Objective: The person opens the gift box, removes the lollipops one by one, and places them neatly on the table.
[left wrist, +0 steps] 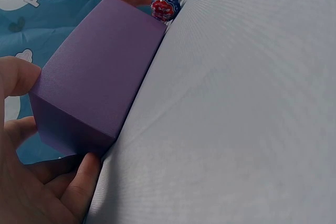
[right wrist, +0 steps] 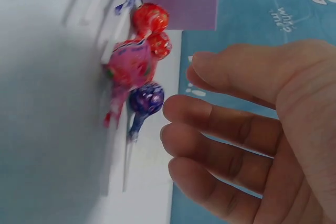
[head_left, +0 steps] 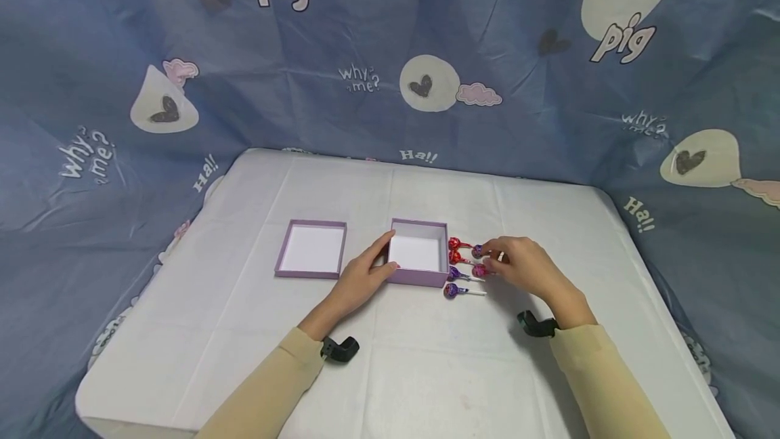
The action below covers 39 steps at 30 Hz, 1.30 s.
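Note:
A purple box [head_left: 417, 278] with a white inside stands uncovered on the table, nothing in it. My left hand [head_left: 361, 276] holds the box at its left side, with the thumb by the near corner and the fingers along the wall. Several wrapped lollipops lie right of the box: two red lollipops [head_left: 455, 257], purple lollipops [head_left: 451, 290] and a pink lollipop [right wrist: 131, 65]. My right hand [head_left: 518, 264] hovers beside the outer ones, nearest a purple lollipop [right wrist: 147, 99]. In the right wrist view its fingers are loosely bent, apart from the candy, holding nothing.
The matching purple lid [head_left: 312, 276] lies left of the box, its white inside upward. A white cloth covers the table [head_left: 426, 371]. Behind it hangs a blue printed curtain [head_left: 378, 32]. Each wrist wears a black camera mount [head_left: 536, 324].

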### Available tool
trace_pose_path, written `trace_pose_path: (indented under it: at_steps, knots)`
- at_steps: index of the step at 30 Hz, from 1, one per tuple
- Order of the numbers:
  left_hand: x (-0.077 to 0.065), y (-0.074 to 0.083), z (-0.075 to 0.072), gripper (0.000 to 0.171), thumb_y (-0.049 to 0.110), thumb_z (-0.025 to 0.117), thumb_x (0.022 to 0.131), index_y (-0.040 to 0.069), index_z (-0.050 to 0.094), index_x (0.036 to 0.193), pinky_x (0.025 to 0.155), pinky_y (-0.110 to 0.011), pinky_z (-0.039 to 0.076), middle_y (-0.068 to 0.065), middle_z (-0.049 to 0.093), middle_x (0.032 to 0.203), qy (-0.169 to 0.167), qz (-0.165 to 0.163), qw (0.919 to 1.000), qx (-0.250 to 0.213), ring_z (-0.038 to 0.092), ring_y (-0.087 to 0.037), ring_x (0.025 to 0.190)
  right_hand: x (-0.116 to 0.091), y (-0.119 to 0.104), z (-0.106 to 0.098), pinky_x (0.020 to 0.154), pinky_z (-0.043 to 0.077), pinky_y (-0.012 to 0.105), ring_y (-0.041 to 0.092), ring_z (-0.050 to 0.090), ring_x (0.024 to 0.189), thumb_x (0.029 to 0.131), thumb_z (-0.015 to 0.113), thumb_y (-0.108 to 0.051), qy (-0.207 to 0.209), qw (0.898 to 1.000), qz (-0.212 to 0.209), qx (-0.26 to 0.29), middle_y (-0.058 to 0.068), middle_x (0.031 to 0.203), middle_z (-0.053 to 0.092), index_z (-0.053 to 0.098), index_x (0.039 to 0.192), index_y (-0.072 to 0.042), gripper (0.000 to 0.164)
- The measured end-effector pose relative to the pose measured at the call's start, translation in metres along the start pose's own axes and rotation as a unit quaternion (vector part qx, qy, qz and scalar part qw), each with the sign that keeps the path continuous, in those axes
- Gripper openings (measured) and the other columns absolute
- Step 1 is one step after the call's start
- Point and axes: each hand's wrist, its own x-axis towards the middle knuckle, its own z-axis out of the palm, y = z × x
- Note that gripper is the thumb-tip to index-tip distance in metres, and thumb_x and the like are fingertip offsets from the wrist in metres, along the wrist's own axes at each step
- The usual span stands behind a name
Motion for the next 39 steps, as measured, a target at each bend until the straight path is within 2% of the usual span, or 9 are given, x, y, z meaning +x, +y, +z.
trace_pose_path:
  at_steps: [3, 11, 16, 19, 24, 30, 39]
  knots:
    - [0.000, -0.001, 0.001, 0.063, 0.040, 0.063, 0.100, 0.047, 0.032, 0.155, 0.117, -0.045, 0.032, 0.008, 0.040, 0.156, 0.004, 0.001, 1.0000, 0.004, 0.034, -0.015, 0.144, 0.003, -0.004, -0.001, 0.065, 0.049, 0.032, 0.011, 0.056, 0.070, 0.093, 0.073, -0.016, 0.003, 1.000, -0.004, 0.004, -0.010, 0.084, 0.067, 0.078, 0.107, -0.018, 0.015]
    - [0.000, -0.001, 0.001, 0.064, 0.043, 0.062, 0.099, 0.041, 0.034, 0.157, 0.116, -0.046, 0.032, 0.009, 0.041, 0.155, 0.005, 0.003, 1.0000, 0.002, 0.035, -0.014, 0.143, 0.009, -0.014, -0.001, 0.068, 0.051, 0.034, 0.012, 0.058, 0.074, 0.092, 0.075, -0.018, 0.013, 0.999, -0.028, 0.009, -0.009, 0.087, 0.068, 0.078, 0.109, -0.014, 0.017]
    - [0.001, -0.002, 0.001, 0.063, 0.042, 0.062, 0.099, 0.044, 0.034, 0.156, 0.116, -0.047, 0.032, 0.008, 0.042, 0.155, 0.005, 0.007, 1.0000, -0.002, 0.035, -0.015, 0.143, 0.015, -0.018, 0.002, 0.072, 0.053, 0.035, 0.011, 0.059, 0.076, 0.093, 0.073, -0.017, 0.011, 0.999, -0.037, 0.010, -0.010, 0.087, 0.069, 0.077, 0.111, -0.013, 0.019]
    - [0.001, -0.003, 0.001, 0.063, 0.044, 0.062, 0.099, 0.045, 0.034, 0.155, 0.115, -0.047, 0.033, 0.008, 0.043, 0.154, 0.007, 0.008, 0.9999, 0.001, 0.036, -0.016, 0.143, 0.017, -0.022, 0.004, 0.069, 0.052, 0.033, 0.011, 0.058, 0.072, 0.093, 0.072, -0.015, 0.008, 0.999, -0.040, 0.016, -0.010, 0.084, 0.067, 0.078, 0.109, -0.013, 0.017]
    - [0.000, -0.002, 0.001, 0.063, 0.045, 0.062, 0.099, 0.043, 0.034, 0.156, 0.115, -0.047, 0.034, 0.008, 0.043, 0.154, 0.010, 0.008, 0.9999, 0.006, 0.037, -0.016, 0.142, 0.021, -0.027, 0.006, 0.067, 0.050, 0.032, 0.011, 0.056, 0.071, 0.093, 0.070, -0.015, 0.002, 0.998, -0.046, 0.033, -0.009, 0.088, 0.068, 0.078, 0.108, -0.014, 0.017]
    - [-0.001, 0.000, 0.000, 0.063, 0.043, 0.062, 0.099, 0.047, 0.033, 0.155, 0.114, -0.048, 0.035, 0.005, 0.044, 0.154, 0.010, 0.011, 0.9999, 0.002, 0.039, -0.017, 0.141, 0.028, -0.031, 0.009, 0.067, 0.052, 0.031, 0.010, 0.059, 0.070, 0.094, 0.069, -0.016, -0.004, 0.998, -0.052, 0.047, -0.010, 0.085, 0.066, 0.077, 0.109, -0.014, 0.017]
    - [0.000, -0.002, 0.000, 0.064, 0.041, 0.063, 0.099, 0.043, 0.035, 0.156, 0.114, -0.046, 0.036, 0.007, 0.044, 0.154, 0.010, 0.006, 0.9999, 0.000, 0.040, -0.014, 0.140, 0.034, -0.037, 0.011, 0.069, 0.055, 0.030, 0.008, 0.063, 0.075, 0.095, 0.071, -0.020, 0.001, 0.996, -0.066, 0.052, -0.008, 0.092, 0.070, 0.078, 0.108, -0.015, 0.016]
